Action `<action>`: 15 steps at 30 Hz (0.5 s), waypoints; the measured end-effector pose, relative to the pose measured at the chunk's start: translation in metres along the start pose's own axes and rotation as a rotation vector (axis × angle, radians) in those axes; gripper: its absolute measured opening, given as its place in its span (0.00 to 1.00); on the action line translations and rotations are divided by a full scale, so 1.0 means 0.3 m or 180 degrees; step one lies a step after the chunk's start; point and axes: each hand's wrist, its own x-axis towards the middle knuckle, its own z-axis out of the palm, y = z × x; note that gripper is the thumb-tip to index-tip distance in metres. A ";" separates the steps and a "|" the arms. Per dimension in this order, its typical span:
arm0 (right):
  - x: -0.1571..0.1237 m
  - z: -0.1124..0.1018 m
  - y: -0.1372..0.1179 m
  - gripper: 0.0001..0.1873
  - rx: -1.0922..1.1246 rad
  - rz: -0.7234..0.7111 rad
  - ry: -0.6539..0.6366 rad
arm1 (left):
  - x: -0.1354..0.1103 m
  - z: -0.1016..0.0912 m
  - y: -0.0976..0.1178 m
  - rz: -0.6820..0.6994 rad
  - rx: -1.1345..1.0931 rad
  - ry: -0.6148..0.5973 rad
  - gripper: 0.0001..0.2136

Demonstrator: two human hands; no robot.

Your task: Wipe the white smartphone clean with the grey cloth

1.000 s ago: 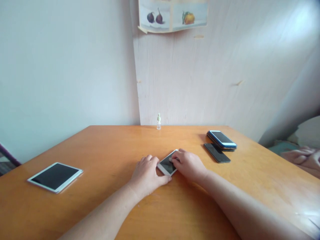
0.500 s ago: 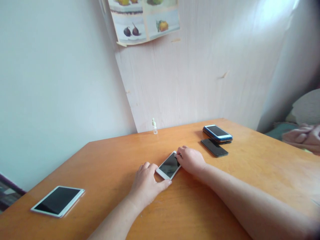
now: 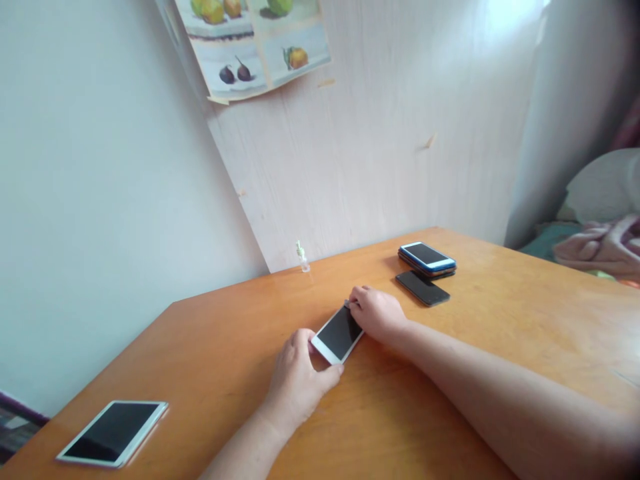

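A white-framed smartphone [image 3: 338, 337] with a dark screen is at the middle of the wooden table, set at an angle. My left hand [image 3: 301, 373] grips its near-left end, thumb on the near corner and fingers curled at the left edge. At the far end, my right hand [image 3: 377, 312] rests on the screen and covers the far-right corner. Its fingers are closed together, and a small pale bit shows by the fingertips, too small to name.
To the left lies a white tablet [image 3: 114, 432]. At the back right are a stack of phones [image 3: 428, 257] with a blue-edged one on top and a black phone [image 3: 423, 287] before it. A small clear pump bottle [image 3: 303, 259] stands near the wall. The wooden table [image 3: 225, 347] meets the wall behind.
The camera view has tilted and shifted a little. My right hand has slid slightly toward the phone's far edge, while my left hand keeps its hold at the near end.
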 end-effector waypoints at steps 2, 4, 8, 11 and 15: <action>-0.031 0.010 -0.038 0.11 0.0105 -0.0292 -0.0053 | 0.002 0.008 -0.007 -0.0025 -0.0011 0.0020 0.20; -0.073 0.023 -0.091 0.10 0.0254 -0.0843 -0.0163 | 0.004 0.013 -0.011 -0.0073 -0.0001 0.0055 0.21; -0.086 0.027 -0.115 0.10 0.0336 -0.1174 -0.0206 | 0.002 0.011 -0.009 -0.0050 -0.0073 0.0093 0.21; -0.022 0.007 -0.039 0.11 0.0261 -0.0250 -0.0051 | -0.003 0.006 -0.006 0.0092 -0.0123 0.0044 0.20; 0.011 -0.003 0.011 0.10 0.0227 0.0341 0.0064 | -0.006 0.005 -0.003 0.0101 -0.0202 0.0025 0.20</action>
